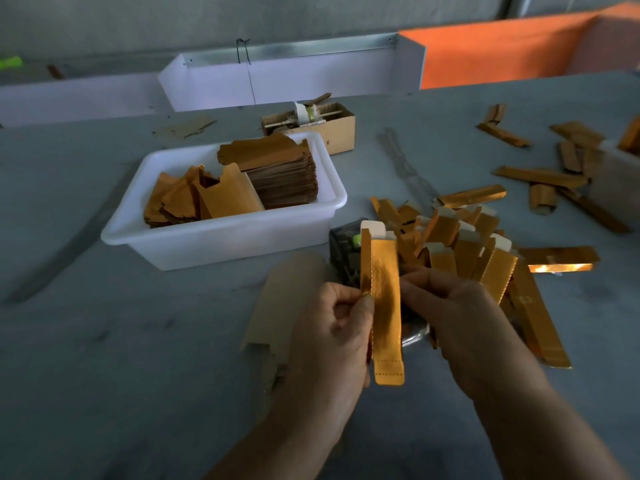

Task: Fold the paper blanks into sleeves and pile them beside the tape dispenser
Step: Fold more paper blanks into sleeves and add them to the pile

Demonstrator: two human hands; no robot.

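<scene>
Closest in, left hand (332, 327) pinching the left edge of a gold sleeve (382, 306), held upright over the desk (104, 358); right hand (460, 317) gripping its right edge, fingers curled. Far left, white tub (221, 237) loaded with flat paper blanks (277, 171). Just behind the sleeve, dark tape dispenser (343, 247), partly hidden. Right beside it, pile of folded sleeves (464, 244), fanned out and touching. Farther right, more gold sleeves scattered (540, 176), well apart from the pile.
</scene>
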